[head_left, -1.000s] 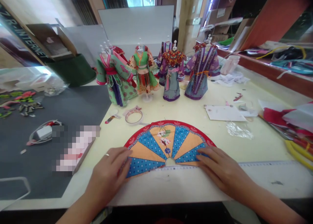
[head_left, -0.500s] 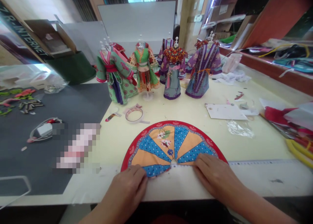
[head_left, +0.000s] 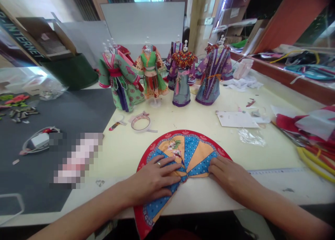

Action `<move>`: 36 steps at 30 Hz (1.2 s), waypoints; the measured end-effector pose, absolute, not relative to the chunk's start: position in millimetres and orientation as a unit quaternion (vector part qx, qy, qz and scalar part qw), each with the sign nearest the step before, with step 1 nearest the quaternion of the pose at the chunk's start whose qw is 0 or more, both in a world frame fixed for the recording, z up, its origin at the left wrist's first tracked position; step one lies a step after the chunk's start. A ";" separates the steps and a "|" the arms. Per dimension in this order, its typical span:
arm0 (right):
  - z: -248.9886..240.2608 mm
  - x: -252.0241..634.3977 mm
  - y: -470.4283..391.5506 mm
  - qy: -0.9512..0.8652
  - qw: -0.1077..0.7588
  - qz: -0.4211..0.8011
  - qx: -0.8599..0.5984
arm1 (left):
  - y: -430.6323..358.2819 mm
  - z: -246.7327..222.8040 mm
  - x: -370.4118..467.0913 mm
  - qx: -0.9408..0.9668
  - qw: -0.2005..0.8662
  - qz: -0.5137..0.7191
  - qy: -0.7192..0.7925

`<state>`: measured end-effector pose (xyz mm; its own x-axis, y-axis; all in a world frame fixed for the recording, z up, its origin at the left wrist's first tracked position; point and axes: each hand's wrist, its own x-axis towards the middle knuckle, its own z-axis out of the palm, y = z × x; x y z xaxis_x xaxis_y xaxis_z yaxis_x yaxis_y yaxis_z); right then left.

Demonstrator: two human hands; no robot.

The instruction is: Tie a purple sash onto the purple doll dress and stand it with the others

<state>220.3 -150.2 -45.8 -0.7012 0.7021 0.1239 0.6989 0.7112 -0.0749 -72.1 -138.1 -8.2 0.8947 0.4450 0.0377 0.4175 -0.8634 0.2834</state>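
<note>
Head view: left hand [head_left: 150,182] moved inward, grip spread flat on cloth [head_left: 200,156]; cloth's near-left end now overhangs table [head_left: 196,200], so partly unsupported. Right hand [head_left: 231,179] at right edge, can't tell if pinching.

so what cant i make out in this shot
All in the head view:
- Part of the fan-patterned cloth: covered by the left hand.
- Whether the right hand pinches the cloth or only rests on it: its own curled fingers hide the contact.
- Ruler numbers: too small to read.
- Pink-and-white item on the dark mat: blurred into blocks.
</note>
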 end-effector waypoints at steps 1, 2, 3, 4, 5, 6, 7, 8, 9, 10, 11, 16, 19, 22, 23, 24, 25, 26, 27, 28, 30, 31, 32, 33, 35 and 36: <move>-46.4 218.3 -151.3 -0.918 0.071 0.013 -0.391 | -137.9 -12.7 -71.4 0.965 0.128 0.040 0.225; -45.6 214.8 -153.3 -0.910 0.069 0.019 -0.408 | -139.9 -17.8 -70.1 0.964 0.122 0.030 0.236; -43.3 210.1 -155.9 -0.900 0.068 0.033 -0.430 | -143.7 -23.0 -68.1 0.960 0.114 0.026 0.256; -39.8 204.5 -159.1 -0.888 0.066 0.056 -0.452 | -149.0 -28.1 -65.4 0.953 0.105 0.029 0.283; -35.6 198.4 -162.7 -0.875 0.062 0.091 -0.472 | -155.1 -32.9 -62.1 0.945 0.096 0.035 0.310; -31.0 192.3 -166.4 -0.863 0.058 0.136 -0.483 | -161.4 -36.9 -58.1 0.936 0.087 0.043 0.339; -26.5 186.6 -170.1 -0.853 0.056 0.187 -0.484 | -167.5 -40.0 -53.9 0.925 0.080 0.050 0.368; -22.6 181.5 -173.2 -0.845 0.056 0.233 -0.477 | -172.8 -42.0 -49.7 0.915 0.078 0.056 0.392; -19.5 177.4 -175.5 -0.842 0.063 0.268 -0.464 | -176.9 -43.0 -45.9 0.906 0.078 0.059 0.413; -17.5 174.3 -176.7 -0.846 0.076 0.283 -0.446 | -179.8 -43.1 -43.0 0.899 0.082 0.061 0.427; -16.8 172.2 -176.6 -0.857 0.096 0.275 -0.426 | -181.2 -42.8 -41.0 0.894 0.087 0.062 0.435; -30.7 171.2 -160.4 -0.934 0.170 0.086 -0.301 | -174.8 -41.8 -45.1 0.902 0.092 0.062 0.416; -42.3 171.7 -151.0 -0.939 0.161 0.018 -0.304 | -170.0 -43.4 -47.3 0.907 0.084 0.061 0.409; -45.3 169.4 -148.5 -0.919 0.143 0.002 -0.367 | -169.0 -43.9 -42.9 0.892 0.077 0.067 0.441; -44.7 168.0 -148.5 -0.913 0.143 -0.005 -0.381 | -169.1 -43.8 -40.7 0.886 0.076 0.071 0.452; -44.0 166.6 -148.7 -0.910 0.146 -0.012 -0.387 | -169.2 -43.6 -38.5 0.881 0.074 0.077 0.460; -43.4 165.4 -148.8 -0.909 0.150 -0.019 -0.389 | -169.2 -43.4 -36.6 0.878 0.072 0.082 0.465; -43.2 164.4 -148.7 -0.907 0.153 -0.023 -0.391 | -169.1 -43.3 -35.3 0.877 0.069 0.085 0.468; -43.5 163.9 -148.5 -0.906 0.153 -0.024 -0.393 | -168.8 -43.4 -34.6 0.878 0.064 0.087 0.466; -44.4 163.9 -148.1 -0.905 0.153 -0.024 -0.396 | -168.4 -43.7 -34.5 0.880 0.056 0.092 0.462; -46.9 164.9 -147.1 -0.905 0.154 -0.025 -0.397 | -167.1 -45.3 -35.6 0.884 0.035 0.117 0.452; -47.9 165.5 -146.8 -0.906 0.155 -0.026 -0.394 | -166.1 -46.6 -36.4 0.883 0.022 0.138 0.447; -48.5 165.8 -146.8 -0.908 0.155 -0.023 -0.388 | -164.9 -48.0 -36.9 0.882 0.010 0.163 0.443; -48.5 165.5 -147.1 -0.910 0.158 -0.017 -0.382 | -163.3 -49.5 -37.0 0.878 0.003 0.189 0.439; -46.5 162.4 -148.4 -0.910 0.166 0.016 -0.380 | -159.7 -51.2 -34.7 0.872 0.011 0.237 0.429; -44.7 159.6 -149.2 -0.905 0.172 0.042 -0.388 | -157.9 -51.0 -32.0 0.867 0.034 0.258 0.425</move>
